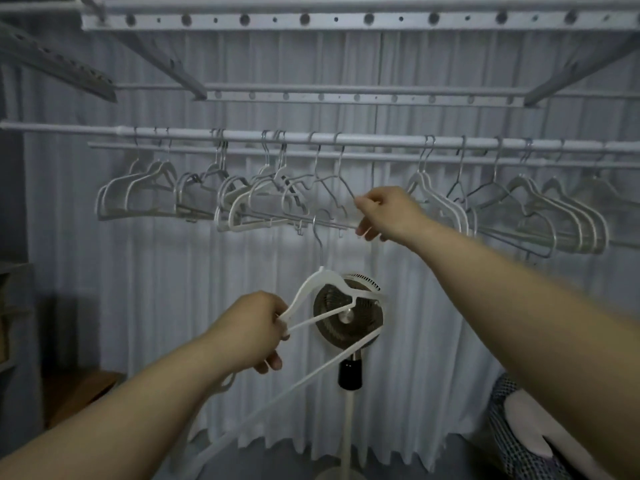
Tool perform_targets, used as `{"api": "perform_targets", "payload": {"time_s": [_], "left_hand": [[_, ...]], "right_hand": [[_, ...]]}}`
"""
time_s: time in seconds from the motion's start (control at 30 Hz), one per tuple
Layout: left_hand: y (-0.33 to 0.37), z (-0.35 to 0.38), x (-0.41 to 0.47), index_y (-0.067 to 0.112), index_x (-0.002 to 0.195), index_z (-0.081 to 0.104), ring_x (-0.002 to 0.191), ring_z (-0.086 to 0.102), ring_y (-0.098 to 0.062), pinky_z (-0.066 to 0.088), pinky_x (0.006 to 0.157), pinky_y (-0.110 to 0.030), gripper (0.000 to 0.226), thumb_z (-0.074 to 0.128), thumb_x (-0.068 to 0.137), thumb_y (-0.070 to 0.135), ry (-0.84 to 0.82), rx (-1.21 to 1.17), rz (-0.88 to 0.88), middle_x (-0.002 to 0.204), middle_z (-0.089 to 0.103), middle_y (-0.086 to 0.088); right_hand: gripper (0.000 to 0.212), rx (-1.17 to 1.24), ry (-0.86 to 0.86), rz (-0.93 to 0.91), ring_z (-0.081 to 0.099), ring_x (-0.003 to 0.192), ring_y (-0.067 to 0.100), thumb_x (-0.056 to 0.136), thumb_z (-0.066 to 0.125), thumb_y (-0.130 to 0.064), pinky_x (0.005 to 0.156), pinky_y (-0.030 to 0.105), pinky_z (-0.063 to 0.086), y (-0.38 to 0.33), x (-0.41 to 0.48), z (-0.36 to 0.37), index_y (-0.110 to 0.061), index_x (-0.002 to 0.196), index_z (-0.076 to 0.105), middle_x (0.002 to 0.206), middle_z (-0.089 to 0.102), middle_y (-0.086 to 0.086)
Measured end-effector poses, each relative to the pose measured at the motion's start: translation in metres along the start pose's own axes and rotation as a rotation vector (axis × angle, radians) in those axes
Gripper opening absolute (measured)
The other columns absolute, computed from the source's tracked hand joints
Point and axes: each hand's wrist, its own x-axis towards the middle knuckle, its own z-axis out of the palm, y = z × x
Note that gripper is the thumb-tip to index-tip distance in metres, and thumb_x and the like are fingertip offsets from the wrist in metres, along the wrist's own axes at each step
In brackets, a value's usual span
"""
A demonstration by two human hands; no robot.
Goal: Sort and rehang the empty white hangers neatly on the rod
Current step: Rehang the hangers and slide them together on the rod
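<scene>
A white rod [374, 137] runs across the view with several empty white hangers on it, one bunch at the left [145, 192] and another at the right [561, 216]. My right hand [384, 213] is raised to the middle of the rod and pinches the end of a thin wire hanger [325, 183] that hangs there. Below it, my left hand [252, 327] grips the shoulder of a loose white hanger [322, 282], held off the rod with its metal hook pointing up. A second white hanger bar slants down from the same hand.
A standing fan [348, 313] on a white pole is right behind the held hanger. White curtains cover the back wall. Perforated rack bars [346, 19] cross overhead. A checked cloth bundle [519, 431] lies at the lower right, a wooden surface [79, 393] at the lower left.
</scene>
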Motion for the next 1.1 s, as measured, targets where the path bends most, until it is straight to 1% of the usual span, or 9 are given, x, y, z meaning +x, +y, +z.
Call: {"api": "perform_targets", "payload": {"time_s": [0.17, 0.27, 0.37, 0.5, 0.6, 0.67, 0.77, 0.9, 1.1], "left_hand": [[0.025, -0.002, 0.050, 0.017, 0.071, 0.052, 0.040, 0.059, -0.011, 0.048, 0.041, -0.021, 0.028, 0.041, 0.092, 0.002, 0.068, -0.016, 0.038, 0.095, 0.068, -0.015], [0.053, -0.001, 0.089, 0.011, 0.084, 0.056, 0.050, 0.061, -0.016, 0.049, 0.047, -0.024, 0.022, 0.038, 0.093, 0.004, 0.139, 0.063, 0.078, 0.101, 0.068, -0.018], [0.084, 0.002, 0.131, 0.007, 0.104, 0.058, 0.053, 0.062, -0.019, 0.051, 0.052, -0.027, 0.024, 0.036, 0.095, 0.006, 0.205, 0.114, 0.120, 0.103, 0.069, -0.018], [0.124, 0.007, 0.180, 0.005, 0.101, 0.059, 0.059, 0.066, -0.023, 0.053, 0.055, -0.028, 0.024, 0.035, 0.095, 0.005, 0.277, 0.147, 0.137, 0.093, 0.071, -0.018], [0.150, 0.014, 0.209, -0.003, 0.104, 0.060, 0.069, 0.070, -0.032, 0.058, 0.069, -0.039, 0.026, 0.036, 0.093, 0.000, 0.302, 0.141, 0.132, 0.081, 0.070, -0.020], [0.165, 0.019, 0.225, -0.006, 0.109, 0.058, 0.062, 0.065, -0.029, 0.057, 0.073, -0.040, 0.026, 0.038, 0.094, 0.000, 0.299, 0.150, 0.106, 0.071, 0.067, -0.017], [0.182, 0.027, 0.246, -0.006, 0.113, 0.057, 0.079, 0.071, -0.031, 0.057, 0.084, -0.041, 0.026, 0.042, 0.094, 0.002, 0.307, 0.216, 0.077, 0.093, 0.072, -0.021], [0.192, 0.033, 0.268, -0.006, 0.112, 0.058, 0.090, 0.072, -0.032, 0.057, 0.084, -0.044, 0.024, 0.045, 0.092, -0.001, 0.357, 0.282, 0.082, 0.100, 0.072, -0.022], [0.197, 0.038, 0.288, -0.007, 0.109, 0.057, 0.083, 0.070, -0.032, 0.058, 0.082, -0.041, 0.022, 0.043, 0.093, 0.000, 0.331, 0.321, 0.087, 0.099, 0.072, -0.022]], "right_hand": [[0.035, -0.619, 0.158, -0.016, 0.046, 0.125, 0.031, 0.095, 0.042, -0.024, 0.096, 0.034, 0.040, 0.046, 0.040, -0.034, -0.014, 0.125, 0.056, 0.132, 0.055, 0.014], [0.043, -0.800, 0.179, 0.090, 0.034, 0.132, 0.031, 0.095, 0.042, -0.032, 0.105, 0.038, 0.032, 0.073, 0.075, -0.057, -0.016, 0.135, 0.046, 0.143, 0.041, 0.012], [0.054, -0.760, 0.185, 0.216, 0.029, 0.136, 0.032, 0.092, 0.048, -0.032, 0.108, 0.042, 0.030, 0.100, 0.107, -0.077, -0.013, 0.141, 0.033, 0.149, 0.030, 0.013], [0.072, -0.571, 0.074, 0.269, 0.041, 0.130, 0.035, 0.088, 0.056, -0.030, 0.102, 0.038, 0.040, 0.127, 0.135, -0.088, -0.008, 0.146, 0.019, 0.148, 0.031, 0.016], [0.067, -0.566, 0.041, 0.212, 0.051, 0.118, 0.032, 0.089, 0.053, -0.023, 0.090, 0.035, 0.045, 0.141, 0.147, -0.090, -0.008, 0.145, 0.019, 0.139, 0.041, 0.016], [0.060, -0.585, 0.027, 0.168, 0.056, 0.106, 0.030, 0.090, 0.051, -0.017, 0.079, 0.033, 0.044, 0.148, 0.154, -0.089, -0.008, 0.142, 0.023, 0.128, 0.051, 0.015], [0.055, -0.565, 0.021, 0.116, 0.062, 0.098, 0.031, 0.090, 0.044, -0.007, 0.073, 0.032, 0.049, 0.160, 0.162, -0.085, -0.009, 0.142, 0.025, 0.120, 0.057, 0.017], [0.044, -0.589, 0.035, 0.078, 0.051, 0.051, 0.020, 0.091, 0.035, 0.003, 0.043, 0.028, 0.044, 0.172, 0.167, -0.081, -0.006, 0.134, 0.033, 0.071, 0.051, 0.009], [0.039, -0.612, 0.058, 0.073, 0.046, 0.047, 0.016, 0.091, 0.039, 0.004, 0.041, 0.026, 0.041, 0.177, 0.171, -0.084, -0.005, 0.129, 0.038, 0.068, 0.044, 0.005]]}}
